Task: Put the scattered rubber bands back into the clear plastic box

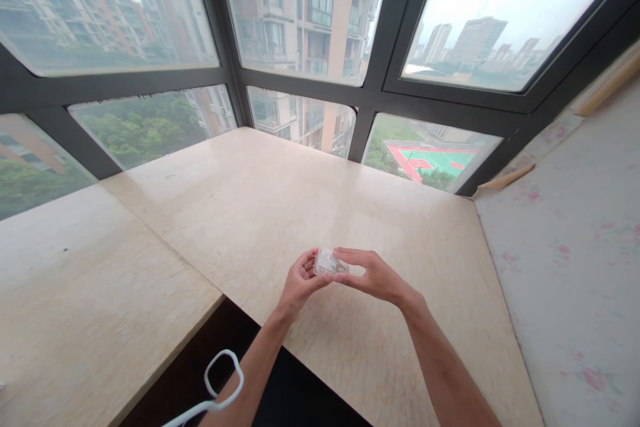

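Between my two hands is a small clear plastic box (326,261), with something pale inside that I cannot make out. My left hand (301,280) cups its left side, the thumb along the near edge and a ring on one finger. From the right, my right hand (367,271) grips it with the thumb below and the fingers above. Both hands are just over the stone sill, and the box looks slightly tilted. The fingers hide parts of its sides.
A broad beige stone sill (280,213) spreads beneath the hands up to dark-framed windows (370,107). Floral wallpaper (575,280) bounds it on the right. A dark gap (210,333) opens at the front edge. A white loop-shaped cord or strap (225,405) shows by my left forearm.
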A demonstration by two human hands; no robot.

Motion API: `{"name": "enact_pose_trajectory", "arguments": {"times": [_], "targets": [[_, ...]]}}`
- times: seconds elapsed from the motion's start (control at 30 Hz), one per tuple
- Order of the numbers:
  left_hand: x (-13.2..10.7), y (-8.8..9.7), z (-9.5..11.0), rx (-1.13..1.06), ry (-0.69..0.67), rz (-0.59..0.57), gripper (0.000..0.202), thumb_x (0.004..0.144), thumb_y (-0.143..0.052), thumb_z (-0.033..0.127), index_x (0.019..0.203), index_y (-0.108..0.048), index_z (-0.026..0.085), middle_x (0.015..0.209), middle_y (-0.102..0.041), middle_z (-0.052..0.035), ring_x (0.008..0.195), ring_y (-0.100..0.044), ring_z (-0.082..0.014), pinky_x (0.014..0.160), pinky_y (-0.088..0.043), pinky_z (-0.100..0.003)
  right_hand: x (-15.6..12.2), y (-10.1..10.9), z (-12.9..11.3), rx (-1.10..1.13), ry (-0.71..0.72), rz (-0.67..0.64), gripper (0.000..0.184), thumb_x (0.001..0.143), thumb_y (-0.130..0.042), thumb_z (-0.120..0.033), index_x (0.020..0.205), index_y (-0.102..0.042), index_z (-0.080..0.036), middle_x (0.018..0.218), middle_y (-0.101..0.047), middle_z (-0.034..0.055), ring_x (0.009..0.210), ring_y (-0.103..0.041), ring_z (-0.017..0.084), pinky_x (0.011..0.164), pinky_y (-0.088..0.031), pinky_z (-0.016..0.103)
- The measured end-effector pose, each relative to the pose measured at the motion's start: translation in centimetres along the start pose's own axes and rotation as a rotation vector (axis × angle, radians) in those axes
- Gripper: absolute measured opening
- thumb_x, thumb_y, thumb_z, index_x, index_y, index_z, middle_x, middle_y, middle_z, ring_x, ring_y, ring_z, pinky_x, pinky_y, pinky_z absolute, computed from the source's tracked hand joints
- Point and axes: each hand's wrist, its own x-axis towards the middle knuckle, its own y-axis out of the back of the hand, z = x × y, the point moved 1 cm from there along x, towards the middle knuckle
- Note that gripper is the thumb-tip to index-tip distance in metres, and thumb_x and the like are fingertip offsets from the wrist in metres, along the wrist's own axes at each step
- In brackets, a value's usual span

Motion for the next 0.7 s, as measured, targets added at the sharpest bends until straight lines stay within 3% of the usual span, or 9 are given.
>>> {"name": "enact_pose_trajectory", "arguments": {"times": [0.33,0.57,0.7], "targets": [[0.0,1.7,-0.7,0.021,0.084,-0.034,0.074,0.055,-0.087,0.019,0.12,-0.055,0.015,0.115,-0.064,-0.0143,0.104,-0.062,-0.0271,0.084,-0.052,-0.034,0.3,-0.6,0.0,0.002,0.088,-0.151,0.02,0.089,-0.063,-0.034,0.106,-0.073,-0.029,0.115,-0.07,0.0014,0.117,-0.059,0.025,0.098,-0.046,0.035],[-0.2,1.7,-0.5,0.006,0.106,-0.071,0.072,0.055,-0.087,0.017,0.12,-0.055,0.016,0.116,-0.064,-0.0143,0.106,-0.061,-0.028,0.084,-0.051,-0.034,0.1,-0.5,0.4,-0.096,0.088,-0.137,0.024,0.087,-0.063,-0.038,0.105,-0.074,-0.026,0.114,-0.07,0.007,0.112,-0.061,0.025,0.092,-0.047,0.032],[-0.3,1.5,-0.4,0.001,0.114,-0.104,0.07,0.057,-0.086,0.016,0.119,-0.054,0.017,0.117,-0.063,-0.0137,0.106,-0.06,-0.0275,0.082,-0.051,-0.032,0.2,-0.3,-0.1,-0.111,0.121,-0.156,0.019,0.088,-0.062,-0.035,0.09,-0.075,-0.022,0.094,-0.073,0.0041,0.089,-0.066,0.019,0.079,-0.048,0.027]]}}
